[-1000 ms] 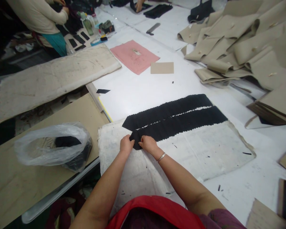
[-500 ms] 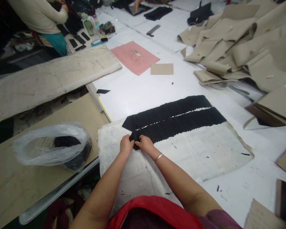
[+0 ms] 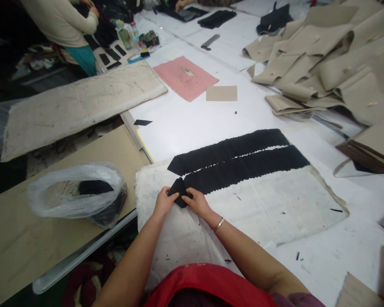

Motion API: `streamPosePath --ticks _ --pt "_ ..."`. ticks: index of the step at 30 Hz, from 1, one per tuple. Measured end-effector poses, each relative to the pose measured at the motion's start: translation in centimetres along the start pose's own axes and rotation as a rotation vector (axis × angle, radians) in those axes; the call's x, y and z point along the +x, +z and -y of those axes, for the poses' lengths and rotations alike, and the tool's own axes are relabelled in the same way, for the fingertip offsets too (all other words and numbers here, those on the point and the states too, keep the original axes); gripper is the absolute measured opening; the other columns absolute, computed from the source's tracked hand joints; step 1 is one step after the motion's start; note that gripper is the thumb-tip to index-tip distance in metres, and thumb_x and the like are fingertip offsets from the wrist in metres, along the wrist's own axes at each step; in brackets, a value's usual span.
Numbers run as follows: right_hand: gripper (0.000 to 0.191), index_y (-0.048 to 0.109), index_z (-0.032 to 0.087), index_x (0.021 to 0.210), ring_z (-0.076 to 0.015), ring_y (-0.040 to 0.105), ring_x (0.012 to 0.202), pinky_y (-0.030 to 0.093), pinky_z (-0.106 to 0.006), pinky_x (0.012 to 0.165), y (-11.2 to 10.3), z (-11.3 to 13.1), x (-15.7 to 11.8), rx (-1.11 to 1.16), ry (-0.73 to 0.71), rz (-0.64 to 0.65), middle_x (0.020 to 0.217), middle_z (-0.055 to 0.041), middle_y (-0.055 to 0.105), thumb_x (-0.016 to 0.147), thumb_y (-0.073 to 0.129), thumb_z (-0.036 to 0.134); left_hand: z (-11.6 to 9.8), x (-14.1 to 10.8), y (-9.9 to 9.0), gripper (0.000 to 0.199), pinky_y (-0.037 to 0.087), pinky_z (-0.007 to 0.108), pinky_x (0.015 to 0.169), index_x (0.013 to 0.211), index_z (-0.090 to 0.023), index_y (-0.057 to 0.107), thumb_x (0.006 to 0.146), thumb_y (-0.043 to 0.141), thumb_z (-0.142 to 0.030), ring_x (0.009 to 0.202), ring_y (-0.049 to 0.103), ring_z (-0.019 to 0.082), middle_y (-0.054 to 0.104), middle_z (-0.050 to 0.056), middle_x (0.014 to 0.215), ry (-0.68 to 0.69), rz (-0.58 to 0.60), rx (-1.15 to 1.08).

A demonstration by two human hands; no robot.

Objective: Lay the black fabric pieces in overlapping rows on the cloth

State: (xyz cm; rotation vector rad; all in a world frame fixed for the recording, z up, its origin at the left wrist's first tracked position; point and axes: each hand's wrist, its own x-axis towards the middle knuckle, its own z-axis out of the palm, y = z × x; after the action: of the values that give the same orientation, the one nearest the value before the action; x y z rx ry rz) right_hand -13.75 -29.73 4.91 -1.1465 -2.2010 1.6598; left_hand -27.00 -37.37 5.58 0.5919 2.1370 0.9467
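Observation:
A small black fabric piece (image 3: 179, 191) is pinched between my two hands, just off the left end of the nearer row of black pieces. My left hand (image 3: 164, 201) grips its left side with the thumb on top. On its right side, my right hand (image 3: 197, 202) holds it, a bracelet on that wrist. Behind and to the right lie two long rows of overlapping black pieces, the near row (image 3: 243, 170) and the far row (image 3: 230, 147), with jagged edges. Both rest on a white cloth-covered board (image 3: 259, 204).
A plastic bag (image 3: 77, 192) with black contents stands on the tan board at left. Beyond are a pink sheet (image 3: 187, 79), a beige rectangle (image 3: 221, 93) and a black scrap (image 3: 143, 122). Beige pieces (image 3: 323, 64) are heaped at right. A co-worker (image 3: 60, 25) stands far left.
My hands have drawn the black piece slightly toward me, off the end of the near row, and more of it shows. The whole view has shifted a little.

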Motion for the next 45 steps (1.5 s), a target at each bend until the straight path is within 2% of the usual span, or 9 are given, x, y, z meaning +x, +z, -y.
streamPosePath --ticks 6,12,17,23,27,34,39,42,45 --pt "0.016 0.050 0.018 0.079 -0.0092 0.053 0.057 0.044 -0.019 0.049 0.6 -0.2 0.9 0.371 0.058 0.138 0.066 0.0050 0.054 0.075 0.054 0.032 0.3 -0.2 -0.9 0.027 0.047 0.023 0.060 0.092 -0.013 0.058 0.067 0.061 -0.024 0.067 0.059 0.013 0.063 0.001 0.074 -0.146 0.132 -0.339" --pt "0.024 0.048 0.018 0.071 -0.0085 0.047 0.040 0.039 -0.019 0.039 0.4 0.4 1.3 0.284 0.062 0.098 0.049 0.0052 0.051 0.084 0.041 0.038 -0.3 -0.5 -0.9 0.034 0.051 0.032 0.068 0.095 -0.012 0.057 0.063 0.065 -0.018 0.074 0.062 0.017 0.065 0.005 0.081 -0.242 0.115 -0.748" --pt "0.026 0.048 0.018 0.068 -0.0123 0.055 0.044 0.041 -0.021 0.038 0.5 0.9 1.6 0.386 0.147 0.146 0.049 0.0019 0.056 0.085 0.039 0.036 0.0 -0.5 -0.6 0.031 0.051 0.036 0.073 0.094 -0.011 0.057 0.064 0.065 -0.015 0.076 0.063 0.019 0.066 0.007 0.081 -0.267 0.104 -0.906" --pt "0.030 0.049 0.018 0.067 -0.0124 0.055 0.045 0.042 -0.022 0.040 0.4 1.2 1.8 0.356 0.168 0.180 0.051 0.0010 0.056 0.084 0.040 0.040 -0.1 -0.4 -0.7 0.027 0.052 0.036 0.074 0.093 -0.011 0.058 0.066 0.063 -0.012 0.075 0.064 0.018 0.067 0.007 0.083 -0.273 0.075 -0.914" --pt "0.033 0.049 0.018 0.062 -0.0098 0.048 0.045 0.036 -0.021 0.042 0.2 1.2 2.7 0.148 0.059 0.105 0.051 0.0031 0.050 0.080 0.046 0.045 -0.1 -0.1 -0.7 0.027 0.052 0.034 0.073 0.093 -0.011 0.059 0.066 0.064 -0.013 0.075 0.063 0.018 0.067 0.007 0.083 -0.240 0.031 -0.868" --pt "0.018 0.052 0.016 0.063 -0.0092 0.045 0.052 0.029 -0.020 0.047 1.0 1.6 5.2 -0.094 -0.085 -0.001 0.056 0.0034 0.051 0.073 0.056 0.031 -0.1 1.3 -1.4 0.022 0.053 0.029 0.066 0.088 -0.012 0.061 0.066 0.061 -0.009 0.066 0.062 0.014 0.065 0.002 0.072 -0.228 -0.003 -0.723" --pt "0.021 0.058 0.017 0.075 -0.0107 0.048 0.056 0.033 -0.021 0.052 0.4 3.0 7.3 -0.238 -0.224 -0.012 0.064 0.0011 0.056 0.081 0.049 0.035 -0.9 4.5 -3.1 0.020 0.053 0.029 0.063 0.085 -0.013 0.063 0.065 0.060 -0.009 0.062 0.061 0.013 0.065 0.000 0.069 -0.129 -0.074 -0.585" --pt "0.022 0.060 0.017 0.094 -0.0145 0.054 0.076 0.038 -0.025 0.068 -1.1 3.6 9.0 -0.420 -0.353 -0.060 0.086 -0.0045 0.063 0.086 0.041 0.025 -1.8 7.2 -3.9 0.021 0.053 0.028 0.062 0.085 -0.014 0.064 0.065 0.059 -0.008 0.064 0.062 0.014 0.065 0.001 0.072 -0.099 -0.090 -0.528" --pt "0.027 0.060 0.019 0.103 -0.0194 0.048 0.098 0.034 -0.032 0.084 -2.7 3.4 10.8 -0.678 -0.451 -0.092 0.106 -0.0077 0.060 0.084 0.041 0.015 -2.4 9.6 -4.1 0.024 0.053 0.028 0.063 0.088 -0.014 0.064 0.066 0.057 -0.006 0.066 0.063 0.014 0.066 0.001 0.074 -0.103 -0.070 -0.526"
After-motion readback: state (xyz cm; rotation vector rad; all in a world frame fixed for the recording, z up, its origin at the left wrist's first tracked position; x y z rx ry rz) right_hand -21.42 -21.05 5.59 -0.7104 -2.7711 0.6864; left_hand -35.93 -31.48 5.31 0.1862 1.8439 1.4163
